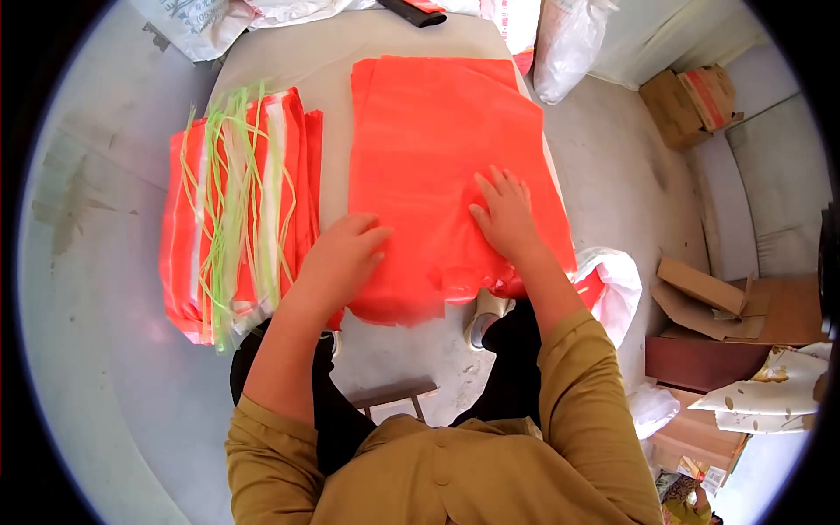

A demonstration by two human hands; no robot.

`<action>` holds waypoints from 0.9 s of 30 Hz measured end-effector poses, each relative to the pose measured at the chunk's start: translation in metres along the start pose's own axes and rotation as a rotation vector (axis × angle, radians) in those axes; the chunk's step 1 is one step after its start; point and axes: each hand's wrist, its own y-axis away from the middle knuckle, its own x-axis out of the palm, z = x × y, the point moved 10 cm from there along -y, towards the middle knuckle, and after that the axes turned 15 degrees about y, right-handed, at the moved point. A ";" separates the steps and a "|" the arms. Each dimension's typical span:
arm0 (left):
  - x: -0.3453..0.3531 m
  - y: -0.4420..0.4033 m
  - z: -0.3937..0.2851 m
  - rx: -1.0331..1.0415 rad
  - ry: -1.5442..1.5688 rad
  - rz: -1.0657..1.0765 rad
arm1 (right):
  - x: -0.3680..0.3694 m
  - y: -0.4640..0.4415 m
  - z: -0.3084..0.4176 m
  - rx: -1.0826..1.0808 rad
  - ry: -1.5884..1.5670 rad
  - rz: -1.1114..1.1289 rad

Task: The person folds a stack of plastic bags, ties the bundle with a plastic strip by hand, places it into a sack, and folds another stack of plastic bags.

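A flat red sheet of thin, plastic-looking material (437,140) lies over the table in front of me, apparently several layers deep. Its near edge hangs past the table front and is crumpled at the right. My right hand (507,214) rests on it with fingers spread. At its left edge, my left hand (348,254) touches the sheet with thumb and fingers apart, holding nothing I can see. Left of the sheet is a folded pile of red and white striped material (302,157), with loose green strips (249,188) lying across it.
The pale table (297,52) carries a dark and red object (413,10) at its far edge. White sacks (188,22) stand behind it. At right are a plastic bag (569,52), a white bag with red material (617,293) and cardboard boxes (678,109). A dark stool-like frame (394,394) is below.
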 end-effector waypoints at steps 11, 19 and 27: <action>-0.021 0.015 0.037 -0.219 -0.162 -0.068 | -0.016 0.098 0.065 -0.406 0.005 -0.002; -0.035 0.010 0.031 -0.249 -0.066 -0.129 | -0.019 0.085 0.055 -0.444 -0.271 -0.228; -0.022 0.007 0.053 -0.339 0.360 -0.207 | 0.001 0.062 0.019 0.216 -1.053 0.162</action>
